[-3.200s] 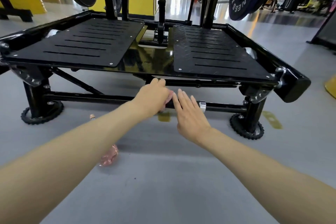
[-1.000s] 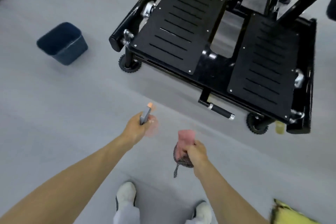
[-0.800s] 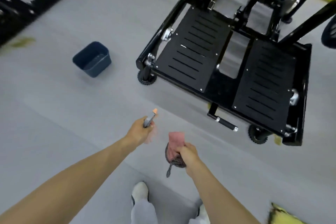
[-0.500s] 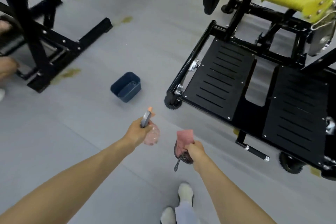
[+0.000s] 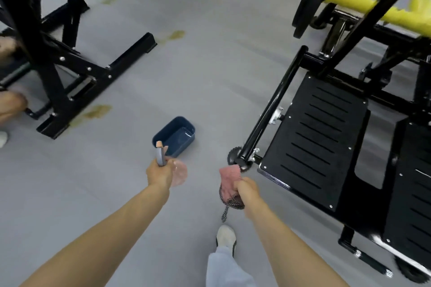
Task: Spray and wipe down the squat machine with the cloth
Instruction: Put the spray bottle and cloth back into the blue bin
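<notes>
Both hands are full, held out over the grey floor (image 5: 198, 77). The left hand (image 5: 159, 173) has its fingers wrapped round the neck of a pink spray bottle (image 5: 180, 173), nozzle pointing away. The right hand (image 5: 247, 190) clutches a pink cloth (image 5: 229, 176), with a dark netted piece (image 5: 231, 202) dangling beneath. The squat machine (image 5: 319, 133) stands to the right, its near left corner just beyond the cloth. A dark blue tub (image 5: 173, 136) sits on the floor beyond the bottle

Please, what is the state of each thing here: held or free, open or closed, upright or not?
left hand: grips the spray bottle.
spray bottle: held, nozzle pointing away from the person.
right hand: grips the cloth.
cloth: bunched, held with a dark mesh piece.
blue tub: upright, open, no lid.
squat machine: neither hand touches it.
</notes>
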A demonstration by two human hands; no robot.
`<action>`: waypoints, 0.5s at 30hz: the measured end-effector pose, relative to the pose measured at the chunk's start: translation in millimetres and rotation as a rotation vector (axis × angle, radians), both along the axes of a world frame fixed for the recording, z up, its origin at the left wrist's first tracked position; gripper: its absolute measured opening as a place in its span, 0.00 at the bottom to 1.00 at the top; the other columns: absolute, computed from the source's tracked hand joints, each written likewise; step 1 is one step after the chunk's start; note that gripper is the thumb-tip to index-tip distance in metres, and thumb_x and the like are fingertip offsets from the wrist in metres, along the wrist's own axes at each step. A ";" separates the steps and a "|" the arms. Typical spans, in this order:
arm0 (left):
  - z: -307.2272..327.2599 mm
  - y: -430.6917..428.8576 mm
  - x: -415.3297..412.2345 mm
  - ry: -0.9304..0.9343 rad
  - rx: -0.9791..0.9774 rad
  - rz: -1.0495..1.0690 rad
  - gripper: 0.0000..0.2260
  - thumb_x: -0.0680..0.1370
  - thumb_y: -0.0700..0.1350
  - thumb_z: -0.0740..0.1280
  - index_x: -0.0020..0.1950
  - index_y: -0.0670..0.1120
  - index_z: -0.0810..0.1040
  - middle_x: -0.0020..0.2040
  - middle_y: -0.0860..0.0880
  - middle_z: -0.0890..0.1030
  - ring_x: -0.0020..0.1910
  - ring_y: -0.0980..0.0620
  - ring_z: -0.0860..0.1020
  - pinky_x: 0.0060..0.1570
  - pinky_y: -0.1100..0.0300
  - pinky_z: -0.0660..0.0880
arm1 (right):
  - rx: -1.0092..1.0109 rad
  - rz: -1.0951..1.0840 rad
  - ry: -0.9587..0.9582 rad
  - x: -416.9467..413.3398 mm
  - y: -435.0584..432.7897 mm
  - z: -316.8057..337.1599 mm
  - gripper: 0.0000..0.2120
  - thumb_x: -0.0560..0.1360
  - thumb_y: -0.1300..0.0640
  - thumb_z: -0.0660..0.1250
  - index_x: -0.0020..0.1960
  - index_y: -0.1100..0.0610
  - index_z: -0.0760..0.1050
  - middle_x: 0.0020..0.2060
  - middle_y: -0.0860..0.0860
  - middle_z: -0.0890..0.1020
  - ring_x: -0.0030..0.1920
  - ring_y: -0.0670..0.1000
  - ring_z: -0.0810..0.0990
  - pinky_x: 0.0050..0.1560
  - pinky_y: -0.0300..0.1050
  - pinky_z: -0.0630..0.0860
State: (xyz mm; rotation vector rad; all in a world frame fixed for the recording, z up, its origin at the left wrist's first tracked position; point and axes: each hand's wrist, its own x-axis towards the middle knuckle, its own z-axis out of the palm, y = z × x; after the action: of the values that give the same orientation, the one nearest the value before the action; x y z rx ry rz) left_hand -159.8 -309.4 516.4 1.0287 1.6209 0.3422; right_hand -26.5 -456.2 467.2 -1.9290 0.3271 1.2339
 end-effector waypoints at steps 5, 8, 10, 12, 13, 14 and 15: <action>-20.3 73.0 -2.5 -0.027 -0.080 0.224 0.06 0.80 0.41 0.62 0.54 0.51 0.74 0.44 0.51 0.75 0.47 0.48 0.73 0.53 0.52 0.72 | -0.027 0.097 -0.025 2.9 81.1 -20.1 0.13 0.73 0.72 0.56 0.34 0.58 0.70 0.26 0.52 0.70 0.27 0.50 0.68 0.28 0.38 0.64; -47.2 121.5 -5.1 -0.005 -0.113 0.220 0.06 0.79 0.41 0.64 0.55 0.48 0.74 0.47 0.49 0.75 0.50 0.46 0.74 0.56 0.50 0.71 | -0.054 0.115 -0.020 -4.1 127.8 -35.9 0.09 0.71 0.72 0.56 0.41 0.64 0.74 0.27 0.55 0.71 0.29 0.52 0.70 0.32 0.43 0.66; -70.2 154.1 -3.8 -0.004 -0.126 0.181 0.04 0.78 0.41 0.65 0.53 0.47 0.74 0.43 0.50 0.75 0.49 0.46 0.73 0.55 0.51 0.72 | -0.061 0.102 0.000 -7.0 158.5 -52.3 0.10 0.70 0.72 0.57 0.44 0.63 0.74 0.30 0.58 0.75 0.34 0.55 0.75 0.38 0.47 0.71; -97.0 186.5 -1.5 0.003 -0.127 0.130 0.05 0.78 0.40 0.66 0.52 0.46 0.75 0.43 0.49 0.76 0.48 0.46 0.74 0.52 0.53 0.72 | -0.084 0.076 0.009 -7.4 190.9 -72.4 0.10 0.70 0.73 0.56 0.40 0.63 0.74 0.31 0.58 0.76 0.33 0.54 0.75 0.36 0.43 0.72; -115.3 205.6 -2.6 0.020 -0.128 0.090 0.05 0.77 0.40 0.66 0.53 0.46 0.76 0.44 0.48 0.76 0.46 0.46 0.74 0.50 0.54 0.72 | -0.094 0.053 0.017 -10.2 208.9 -87.4 0.11 0.70 0.73 0.56 0.38 0.62 0.73 0.30 0.57 0.76 0.31 0.53 0.74 0.32 0.39 0.72; -130.9 221.3 -2.3 0.035 -0.130 0.038 0.07 0.78 0.41 0.66 0.55 0.45 0.77 0.45 0.48 0.77 0.45 0.47 0.74 0.48 0.56 0.72 | -0.094 0.027 0.022 -10.8 226.0 -100.1 0.12 0.70 0.74 0.56 0.36 0.62 0.72 0.29 0.57 0.76 0.30 0.53 0.74 0.28 0.36 0.71; -140.2 230.5 -1.4 0.045 -0.128 -0.019 0.08 0.78 0.42 0.66 0.56 0.45 0.78 0.45 0.47 0.77 0.44 0.47 0.74 0.46 0.57 0.71 | -0.089 0.018 0.029 -11.1 236.7 -105.3 0.11 0.71 0.73 0.57 0.36 0.62 0.73 0.30 0.58 0.77 0.30 0.53 0.75 0.28 0.37 0.72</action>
State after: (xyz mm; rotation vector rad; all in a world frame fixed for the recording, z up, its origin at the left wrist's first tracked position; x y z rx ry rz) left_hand -161.2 -78.9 376.2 0.9602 1.6505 0.2006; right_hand -37.6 -219.5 361.9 -1.9949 0.3867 1.2796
